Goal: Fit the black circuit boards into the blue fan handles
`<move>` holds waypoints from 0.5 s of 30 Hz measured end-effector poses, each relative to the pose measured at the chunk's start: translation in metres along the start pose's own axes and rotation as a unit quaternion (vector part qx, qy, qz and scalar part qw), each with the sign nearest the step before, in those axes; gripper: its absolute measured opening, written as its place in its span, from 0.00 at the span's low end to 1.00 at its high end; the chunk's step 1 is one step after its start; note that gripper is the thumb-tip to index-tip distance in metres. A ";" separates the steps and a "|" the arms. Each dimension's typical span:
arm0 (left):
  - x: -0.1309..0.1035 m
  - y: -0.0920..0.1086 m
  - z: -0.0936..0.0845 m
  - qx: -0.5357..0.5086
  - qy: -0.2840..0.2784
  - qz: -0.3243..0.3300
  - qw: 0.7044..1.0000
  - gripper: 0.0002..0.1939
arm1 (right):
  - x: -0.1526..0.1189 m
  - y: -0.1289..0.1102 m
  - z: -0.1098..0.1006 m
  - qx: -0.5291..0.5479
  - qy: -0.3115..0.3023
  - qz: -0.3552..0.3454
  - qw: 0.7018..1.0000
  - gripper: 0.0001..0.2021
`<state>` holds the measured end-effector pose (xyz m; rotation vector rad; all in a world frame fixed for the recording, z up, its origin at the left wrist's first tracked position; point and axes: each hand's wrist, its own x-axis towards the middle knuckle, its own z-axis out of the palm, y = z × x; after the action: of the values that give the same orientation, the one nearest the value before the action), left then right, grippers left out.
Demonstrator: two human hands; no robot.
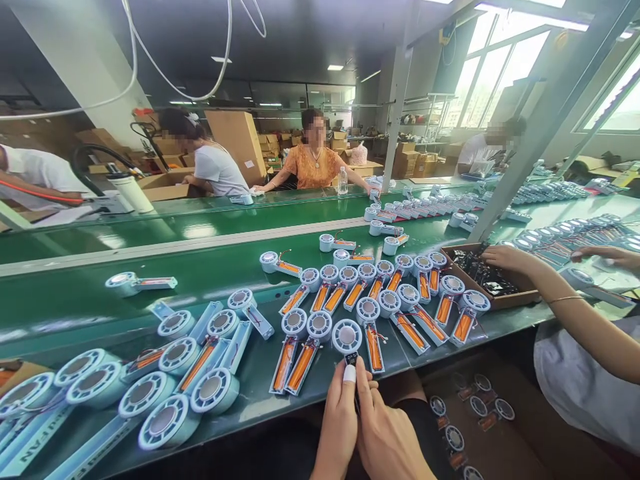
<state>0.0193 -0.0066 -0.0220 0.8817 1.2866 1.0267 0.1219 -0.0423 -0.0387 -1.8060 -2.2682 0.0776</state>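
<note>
Both of my hands are together at the bottom centre, around a half-assembled handheld fan [347, 337] with a round light-blue head. My left hand [340, 410] grips its handle, with the thumb laid over the front. My right hand [387, 427] closes on the handle from the other side, fingers against it. A small black circuit board [351, 359] shows at the top of the handle, just above my left thumb; most of the handle is hidden by my fingers. Close by on the bench lie more fans with open handles and orange batteries [303, 370].
Closed-handle fans [165, 421] are heaped at the left. To the right, a co-worker's hand [510, 260] reaches into a cardboard box [520, 300] of black parts. Behind runs a green conveyor belt [215, 260]; people sit across it. A metal post [530, 167] slants up at the right.
</note>
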 end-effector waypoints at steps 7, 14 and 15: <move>0.006 0.011 0.000 0.003 -0.019 -0.042 0.999 0.25 | 0.012 -0.012 -0.009 -0.056 -0.037 0.044 0.997 0.38; 0.021 0.007 -0.004 -0.017 0.005 -0.066 0.998 0.22 | 0.027 -0.013 -0.028 -0.026 -0.116 0.061 0.991 0.29; 0.022 0.007 -0.003 -0.022 0.003 -0.066 0.998 0.22 | 0.028 -0.012 -0.029 -0.014 -0.121 0.059 0.991 0.29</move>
<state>0.0152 0.0164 -0.0228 0.7505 1.3053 0.9505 0.1105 -0.0209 -0.0036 -2.0426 -2.3260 0.3031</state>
